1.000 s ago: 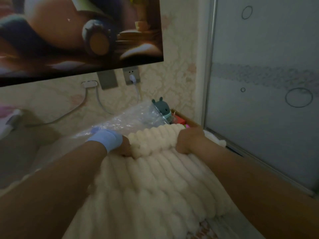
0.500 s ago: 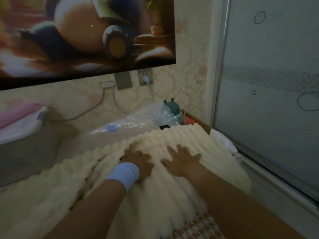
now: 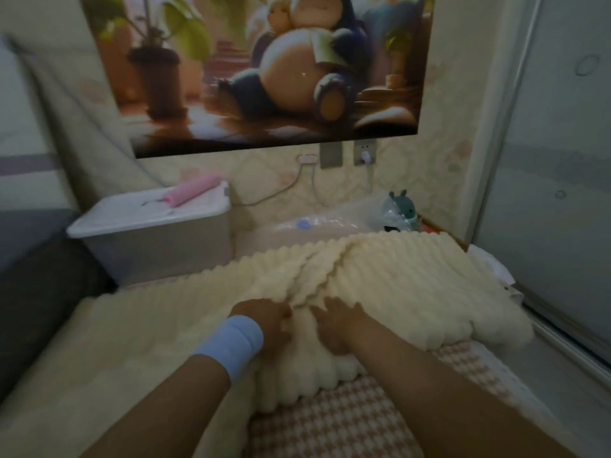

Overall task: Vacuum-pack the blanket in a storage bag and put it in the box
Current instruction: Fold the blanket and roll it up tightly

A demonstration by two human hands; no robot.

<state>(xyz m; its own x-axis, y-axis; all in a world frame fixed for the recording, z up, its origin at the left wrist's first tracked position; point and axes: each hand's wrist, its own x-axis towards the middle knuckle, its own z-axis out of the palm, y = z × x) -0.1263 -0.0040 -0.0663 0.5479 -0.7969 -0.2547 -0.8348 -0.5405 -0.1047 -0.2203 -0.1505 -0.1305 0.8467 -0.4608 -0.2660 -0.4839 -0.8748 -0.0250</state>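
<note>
A cream ribbed blanket (image 3: 396, 279) lies spread over the bed in front of me, bunched into a ridge down its middle. My left hand (image 3: 267, 322), with a blue band at the wrist, rests on the blanket just left of that ridge, fingers bent into the fabric. My right hand (image 3: 337, 325) presses on the blanket beside it with fingers spread. A clear plastic storage bag (image 3: 334, 219) with a blue valve lies beyond the blanket near the wall. The grey lidded box (image 3: 155, 239) stands at the back left.
A pink roll (image 3: 193, 193) lies on the box lid. A teal plush toy (image 3: 401, 209) and a cardboard box edge (image 3: 443, 233) sit at the back right. Cables hang from wall sockets (image 3: 363, 153). A frosted sliding door (image 3: 555, 193) borders the right. Checked bedding (image 3: 347, 418) shows beneath.
My hands let go of the blanket's far edge and drew back toward me, now lying on its middle. The camera turned left and up, bringing the grey box into view.
</note>
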